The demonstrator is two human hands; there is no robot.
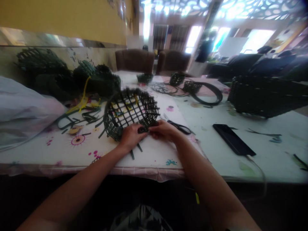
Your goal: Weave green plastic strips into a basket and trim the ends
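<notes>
1. The basket shell [130,106] is a rounded, open lattice of flat, dark green strips with squarish gaps. It sits tilted on the printed white tablecloth [154,157], and loose strip ends stick out past its lower edge.
2. The left hand [131,138] is clenched around the near rim of the basket shell, grasping the strips.
3. The right hand [163,131] grasps the same rim just to the right, its fingers [152,132] meeting the left hand around a dark strip.
4. Right of the shell, black-handled scissors [179,127] lie just beside the right hand. Farther right is a glossy black smartphone [233,139] with a thin cable.
5. Left of the shell lie yellow strips [83,101], cut green strips [79,117], a crumpled white plastic bag [21,109] and a heap of dark woven pieces [96,80].
6. Beyond the shell are two small woven bowls [145,78] [177,78] and a coil of dark strip [204,93]. A large, dense, dark woven basket [264,96] stands well to the right.
7. Toward the person, a narrow band of cloth separates the shell from the cloth's front edge, which both forearms cross.
</notes>
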